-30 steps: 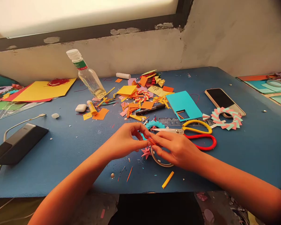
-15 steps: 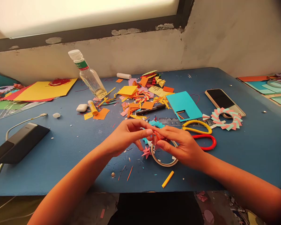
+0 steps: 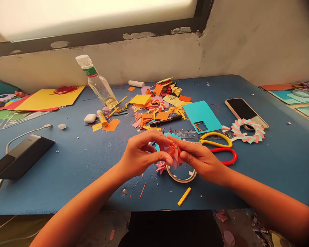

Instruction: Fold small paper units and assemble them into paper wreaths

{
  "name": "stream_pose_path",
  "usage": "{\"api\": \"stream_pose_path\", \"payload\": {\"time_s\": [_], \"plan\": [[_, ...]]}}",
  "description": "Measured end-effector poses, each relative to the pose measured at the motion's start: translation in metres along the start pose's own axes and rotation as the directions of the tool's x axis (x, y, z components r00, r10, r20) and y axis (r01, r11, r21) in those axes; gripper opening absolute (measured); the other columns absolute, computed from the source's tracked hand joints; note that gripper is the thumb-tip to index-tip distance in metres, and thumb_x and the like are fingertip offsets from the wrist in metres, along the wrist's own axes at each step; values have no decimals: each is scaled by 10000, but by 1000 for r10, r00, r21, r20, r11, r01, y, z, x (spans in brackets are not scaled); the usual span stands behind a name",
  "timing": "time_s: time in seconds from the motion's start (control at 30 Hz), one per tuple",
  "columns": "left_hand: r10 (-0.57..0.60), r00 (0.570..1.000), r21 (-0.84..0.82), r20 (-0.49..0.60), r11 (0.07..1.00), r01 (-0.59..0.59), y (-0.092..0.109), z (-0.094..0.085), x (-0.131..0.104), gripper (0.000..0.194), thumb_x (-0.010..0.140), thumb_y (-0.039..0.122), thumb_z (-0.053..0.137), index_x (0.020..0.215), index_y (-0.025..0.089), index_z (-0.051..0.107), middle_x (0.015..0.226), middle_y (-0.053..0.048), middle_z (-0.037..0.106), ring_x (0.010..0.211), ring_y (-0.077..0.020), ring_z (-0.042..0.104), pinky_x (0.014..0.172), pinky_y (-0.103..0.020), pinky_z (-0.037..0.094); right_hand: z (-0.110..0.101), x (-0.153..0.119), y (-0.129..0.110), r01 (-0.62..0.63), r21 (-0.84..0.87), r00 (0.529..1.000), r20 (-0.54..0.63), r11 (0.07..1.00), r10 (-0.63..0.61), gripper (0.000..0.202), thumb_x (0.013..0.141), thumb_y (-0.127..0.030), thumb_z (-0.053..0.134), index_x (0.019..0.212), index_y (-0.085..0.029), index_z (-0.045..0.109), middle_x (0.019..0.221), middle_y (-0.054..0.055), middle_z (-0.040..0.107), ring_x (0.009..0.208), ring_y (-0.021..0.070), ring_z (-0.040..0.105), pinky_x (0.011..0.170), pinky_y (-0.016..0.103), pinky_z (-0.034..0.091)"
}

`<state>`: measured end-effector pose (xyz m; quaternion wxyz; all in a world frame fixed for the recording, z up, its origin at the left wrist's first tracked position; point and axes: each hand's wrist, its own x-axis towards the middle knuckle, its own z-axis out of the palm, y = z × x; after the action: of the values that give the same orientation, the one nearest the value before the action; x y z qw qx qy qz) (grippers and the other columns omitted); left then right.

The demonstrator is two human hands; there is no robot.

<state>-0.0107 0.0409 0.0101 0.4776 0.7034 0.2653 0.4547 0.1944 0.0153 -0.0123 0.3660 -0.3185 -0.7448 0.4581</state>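
Observation:
Between my two hands is a folded pink and orange-red paper piece (image 3: 175, 154), held above a roll of tape (image 3: 181, 179). My left hand (image 3: 146, 151) has its thumb and fingers closed on the piece's left side. My right hand (image 3: 203, 159) grips its right side, thumb below and fingers across the top. A small pink paper star (image 3: 161, 167) lies beside the tape roll, under my left hand. Blue folded paper (image 3: 173, 136) shows partly behind my fingers. Scissors with yellow and red handles (image 3: 224, 157) lie right of my right hand, their blades mostly hidden.
Paper scraps (image 3: 146, 118), a black marker (image 3: 166, 120), a blue sheet (image 3: 204, 115) and a bottle (image 3: 101, 87) lie or stand farther back. A phone (image 3: 243, 111) and a paper ring (image 3: 260, 132) are at the right. A black device (image 3: 22, 156) sits at the left.
My left hand has shifted slightly right, its thumb now lower on the paper piece. More of the pink and orange-red folds shows between my hands.

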Motion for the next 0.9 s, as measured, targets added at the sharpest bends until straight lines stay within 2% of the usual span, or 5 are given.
{"api": "stream_pose_path", "payload": {"time_s": [0.2,0.33,0.5,0.67,0.9], "plan": [[91,995,31,46,995,-92,0,1,-2,260,695,226,778,936,180,692,888,-70,667,796,-148,627,507,-180,527,1,0,-3,-89,315,996,6,945,92,550,965,-352,435,1467,-348,209,845,-30,614,777,110,595,781,265,478],[154,986,73,60,985,-158,1,2,-3,206,757,141,713,960,168,682,907,-81,684,797,-143,644,531,-195,549,1,2,-5,-100,400,994,10,911,105,414,967,-325,444,1369,-324,344,770,-50,603,764,97,593,772,242,464],[287,954,209,86,931,-299,0,5,-4,190,792,64,643,958,156,663,917,-78,690,798,-126,656,551,-186,556,1,2,-5,-124,446,992,22,886,128,191,967,-342,443,1143,-270,461,826,-31,636,787,91,603,742,222,459],[453,885,435,106,780,-451,0,5,-3,141,770,59,660,895,124,650,876,-79,685,760,-109,658,583,-175,553,3,3,-7,-146,390,987,-2,909,160,141,960,-334,460,1073,-252,482,878,-15,628,817,96,587,740,221,463],[593,777,725,213,437,-532,-9,-1,-5,135,747,132,711,859,146,637,824,-34,689,724,-102,654,669,-195,537,5,4,-2,-203,400,973,-17,894,228,127,950,-326,480,1054,-255,497,917,-14,612,820,90,590,733,217,474]]}}
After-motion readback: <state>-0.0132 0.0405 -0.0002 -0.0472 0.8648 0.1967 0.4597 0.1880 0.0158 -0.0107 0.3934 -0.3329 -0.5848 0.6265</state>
